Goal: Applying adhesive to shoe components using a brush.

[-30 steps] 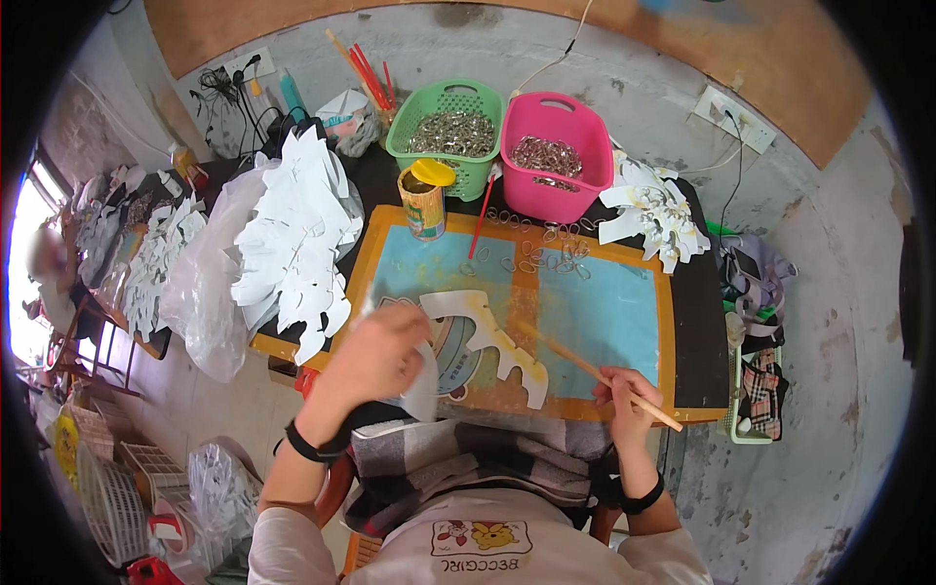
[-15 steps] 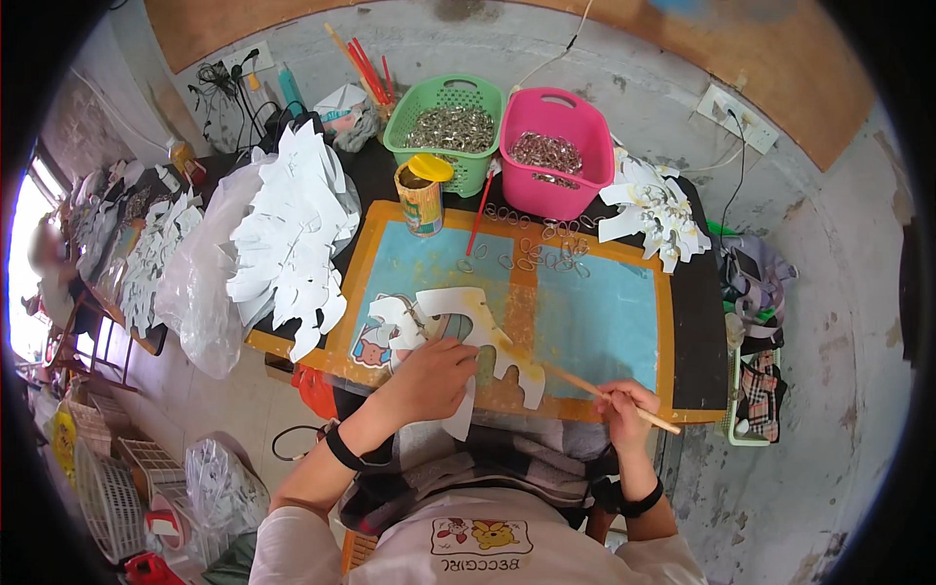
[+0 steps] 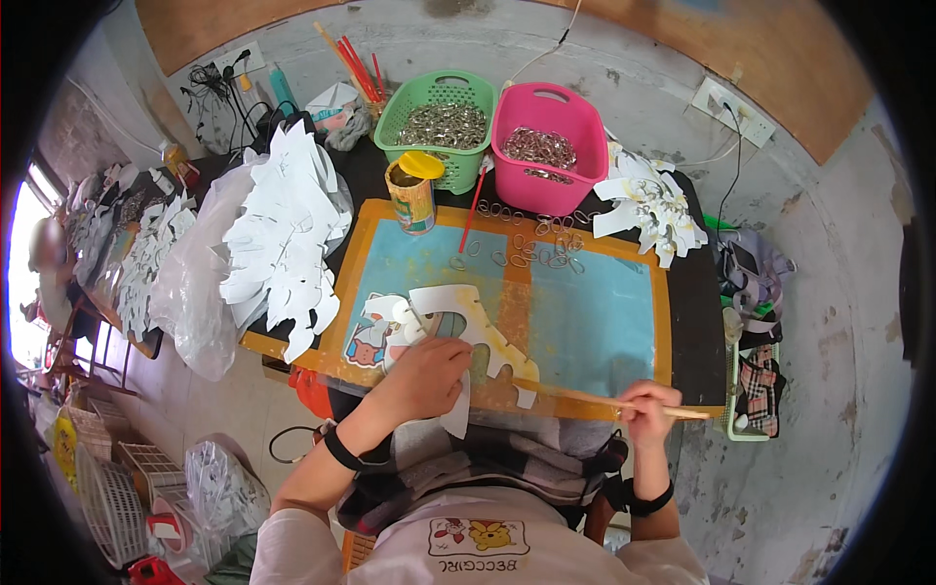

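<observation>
My left hand [image 3: 429, 378] lies with bent fingers on a white die-cut sheet [image 3: 453, 300], gripping it near the front edge of the work mat. Yellowish smears mark the sheet's right part, and a strip of it hangs past the mat's edge. Under and beside it lies a printed cartoon cut-out [image 3: 367, 349], partly covered. My right hand [image 3: 649, 405] is closed around a thin wooden stick [image 3: 585, 395]. The stick points left, its far end at the sheet's lower right corner; whether that end has bristles is too small to tell.
Beyond the blue mat [image 3: 595, 302] stand an open tin [image 3: 411, 205], a green basket [image 3: 439, 93] and a pink basket [image 3: 546, 97] of metal rings. Loose rings [image 3: 536, 249] and a red stick [image 3: 472, 214] lie before them. White cut-outs pile up left [image 3: 288, 219] and right [image 3: 648, 210].
My right hand has moved slightly right, and the stick now lies flatter, its near end farther right. My left hand stays on the sheet. The whole view has shifted a little.
</observation>
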Demonstrator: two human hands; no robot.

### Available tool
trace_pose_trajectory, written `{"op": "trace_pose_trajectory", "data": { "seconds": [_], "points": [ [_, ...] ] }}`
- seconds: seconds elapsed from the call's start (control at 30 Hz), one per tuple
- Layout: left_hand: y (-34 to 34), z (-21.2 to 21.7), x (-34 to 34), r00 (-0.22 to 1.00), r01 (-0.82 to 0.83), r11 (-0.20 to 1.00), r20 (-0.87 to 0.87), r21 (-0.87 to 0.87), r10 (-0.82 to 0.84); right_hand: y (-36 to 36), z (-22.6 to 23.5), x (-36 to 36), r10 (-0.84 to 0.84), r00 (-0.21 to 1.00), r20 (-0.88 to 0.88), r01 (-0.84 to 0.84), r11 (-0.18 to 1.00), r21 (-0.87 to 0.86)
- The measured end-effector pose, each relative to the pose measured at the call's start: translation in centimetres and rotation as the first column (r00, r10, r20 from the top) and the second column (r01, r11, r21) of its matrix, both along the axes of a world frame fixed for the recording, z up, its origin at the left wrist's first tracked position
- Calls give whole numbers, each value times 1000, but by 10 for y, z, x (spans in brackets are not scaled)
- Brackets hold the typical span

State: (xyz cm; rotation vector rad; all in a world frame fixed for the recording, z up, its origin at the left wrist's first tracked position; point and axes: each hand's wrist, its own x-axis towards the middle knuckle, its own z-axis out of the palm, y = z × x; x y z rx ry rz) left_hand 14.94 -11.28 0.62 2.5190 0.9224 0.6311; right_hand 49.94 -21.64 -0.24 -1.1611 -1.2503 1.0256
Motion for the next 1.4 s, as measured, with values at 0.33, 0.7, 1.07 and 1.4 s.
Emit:
{"op": "trace_pose_trajectory", "data": {
  "seconds": [0.33, 0.7, 1.07, 1.4],
  "points": [
    [-5, 2, 0, 998, 55, 997, -7, 53, -55, -7, -21, -82, -211, 678, 704, 80, 974, 214],
    [-6, 13, -12, 993, -80, 981, 99, 175, 63, 83, -2, -33, -474, 718, 509, 314, 874, 371],
    [8, 26, -20, 937, -298, 924, 260, 241, 235, 94, 9, 47, -601, 349, 719, 176, 795, 580],
    [40, 81, -51, 626, -84, 980, 756, -178, 191, 94, 112, -1, -314, 945, 90, 269, 905, 328]
  ]
}}
